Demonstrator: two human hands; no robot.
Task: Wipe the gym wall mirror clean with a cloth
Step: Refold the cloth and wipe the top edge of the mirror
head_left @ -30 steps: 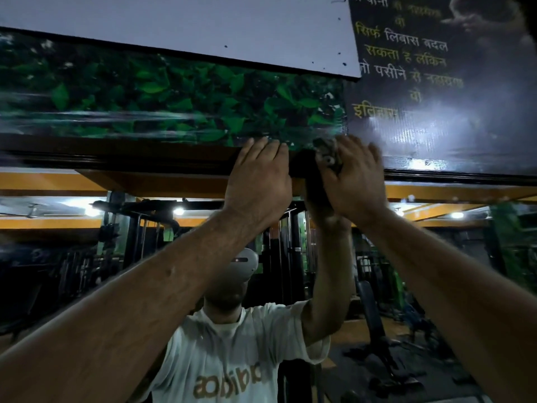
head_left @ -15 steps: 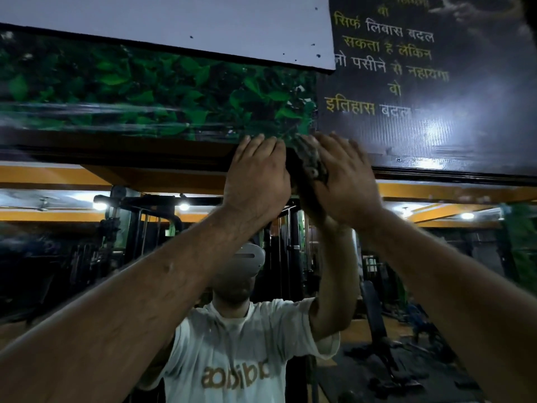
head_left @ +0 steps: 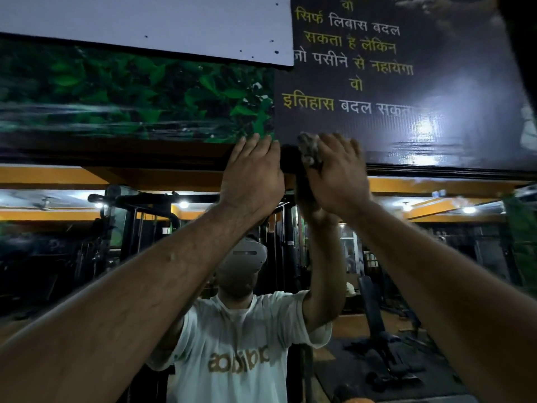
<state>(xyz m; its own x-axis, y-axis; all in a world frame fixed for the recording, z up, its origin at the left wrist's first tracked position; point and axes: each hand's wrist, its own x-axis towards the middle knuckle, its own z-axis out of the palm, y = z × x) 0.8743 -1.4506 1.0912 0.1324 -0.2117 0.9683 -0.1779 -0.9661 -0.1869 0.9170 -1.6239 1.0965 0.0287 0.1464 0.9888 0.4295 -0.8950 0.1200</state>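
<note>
— Mirror fills the wall in front of you, and you are working its very top, where the glass meets the dark frame under the leaf print and the black poster.

— How should I carry this stroke?

— Your right hand has the grey cloth under its palm, fingers straight and pressed against it, only a crumpled corner showing past the forefinger. Your left hand lies flat and spread just beside it, fingertips at the frame. Keep the cloth flat under the whole palm, I would say, and lean on the left hand for steadiness, not on the poster, which looks thin. Run along the frame edge so that no strip is missed there.

— Anything changed in the last second?

— Both hands sit further right along the frame than they did, now under the poster's corner instead of under the leaves. The right hand is blurred, so it is likely mid-stroke.
</note>
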